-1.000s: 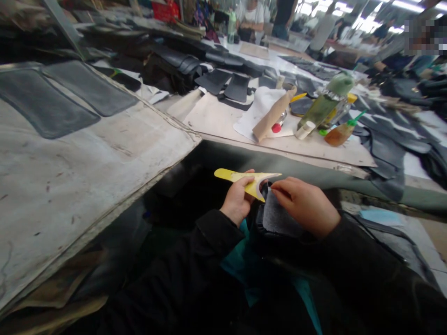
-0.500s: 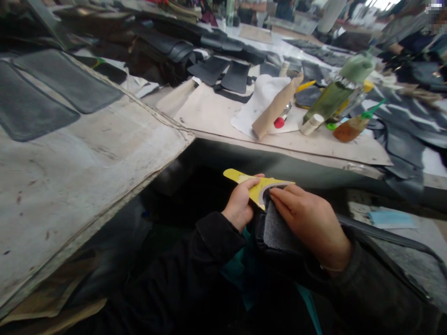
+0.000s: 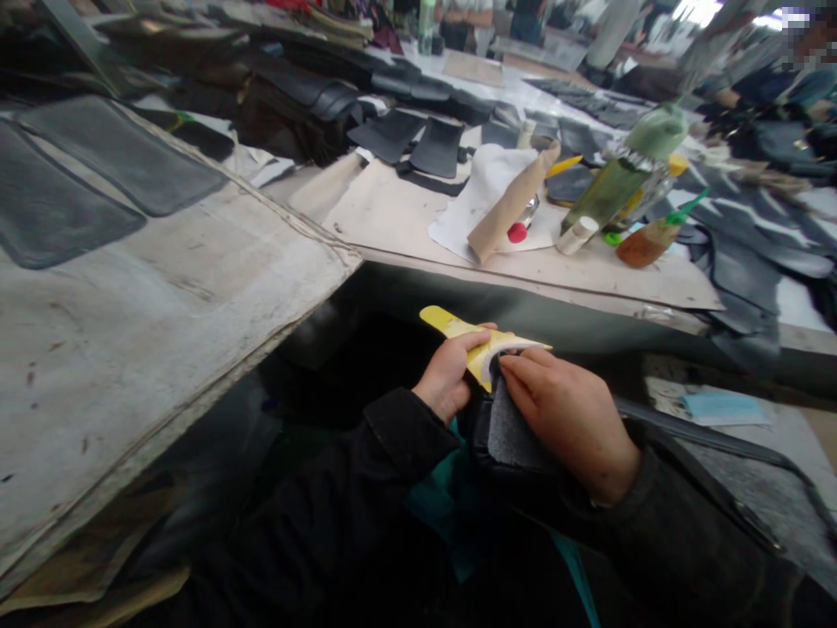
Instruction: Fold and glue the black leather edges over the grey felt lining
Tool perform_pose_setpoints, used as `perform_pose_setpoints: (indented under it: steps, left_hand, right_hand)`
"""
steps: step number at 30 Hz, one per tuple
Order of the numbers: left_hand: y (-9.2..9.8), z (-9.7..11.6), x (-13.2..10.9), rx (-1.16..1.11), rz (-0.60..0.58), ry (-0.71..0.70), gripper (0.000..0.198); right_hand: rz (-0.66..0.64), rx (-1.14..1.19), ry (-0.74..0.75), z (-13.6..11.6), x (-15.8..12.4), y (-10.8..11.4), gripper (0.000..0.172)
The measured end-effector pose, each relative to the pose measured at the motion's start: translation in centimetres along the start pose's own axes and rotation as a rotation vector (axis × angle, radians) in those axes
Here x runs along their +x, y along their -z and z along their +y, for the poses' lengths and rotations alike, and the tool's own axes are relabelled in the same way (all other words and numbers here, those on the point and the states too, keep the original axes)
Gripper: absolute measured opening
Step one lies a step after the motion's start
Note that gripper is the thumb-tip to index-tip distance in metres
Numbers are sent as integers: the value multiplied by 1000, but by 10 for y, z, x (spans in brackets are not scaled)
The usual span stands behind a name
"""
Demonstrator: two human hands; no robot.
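Note:
My left hand (image 3: 445,371) is closed on a yellow flat piece (image 3: 443,321), thumb on top; a rounded tongue points up and left. The piece has a pale curved edge (image 3: 489,359) on its lower right side. Fingers of my right hand (image 3: 568,410) are pressed together at this curve, against the upper end of a black leather piece with a grey felt-like face (image 3: 513,427). What lies right under these fingertips is hidden. The black leather piece sits below my right hand, over my lap, beside a teal cloth (image 3: 437,493).
The worktable (image 3: 215,323) at left carries dark grey panels (image 3: 124,157). Across the gap, the other table holds a brown roll (image 3: 510,209), a green bottle (image 3: 605,192), a glue bottle (image 3: 650,242) and black leather pieces (image 3: 435,146). A blue mask (image 3: 725,408) lies right. People stand behind.
The yellow piece has tilted a little, its tongue now slightly higher. My right hand has shifted slightly left. The view has moved slightly; both hands keep their holds.

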State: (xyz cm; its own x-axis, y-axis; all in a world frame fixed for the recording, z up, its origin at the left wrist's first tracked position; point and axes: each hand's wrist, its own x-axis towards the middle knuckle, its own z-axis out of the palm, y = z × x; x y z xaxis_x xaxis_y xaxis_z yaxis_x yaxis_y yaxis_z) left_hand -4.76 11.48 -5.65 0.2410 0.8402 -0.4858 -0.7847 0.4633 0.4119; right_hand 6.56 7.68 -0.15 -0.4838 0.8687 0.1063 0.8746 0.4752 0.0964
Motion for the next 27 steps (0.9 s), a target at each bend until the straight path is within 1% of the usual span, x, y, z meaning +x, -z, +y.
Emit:
perform_pose_setpoints:
  steps: [7, 11, 14, 17, 19, 23, 27]
  left_hand:
    - [-3, 0, 4, 90, -19, 9, 13]
    - [-1, 0, 6, 125, -34, -4, 16]
    - [0, 1, 7, 149, -59, -14, 18]
    - [0, 3, 6, 188, -77, 2, 19]
    - [-1, 4, 5, 226, -85, -5, 18]
    - [-2, 6, 5, 275, -104, -23, 18]
    - [-1, 7, 7, 290, -146, 3, 18]
  right_hand:
    - [41, 1, 11, 3, -2, -2, 14]
    - [76, 25, -67, 3, -3, -2, 13]
    - [40, 63, -111, 2, -2, 0, 13]
    - [-4, 111, -134, 3, -2, 3, 10]
    - [-14, 148, -162, 4, -1, 5, 8]
    - [-31, 197, -211, 6, -1, 6, 9]
    - [-49, 188, -233, 5, -1, 7, 9]
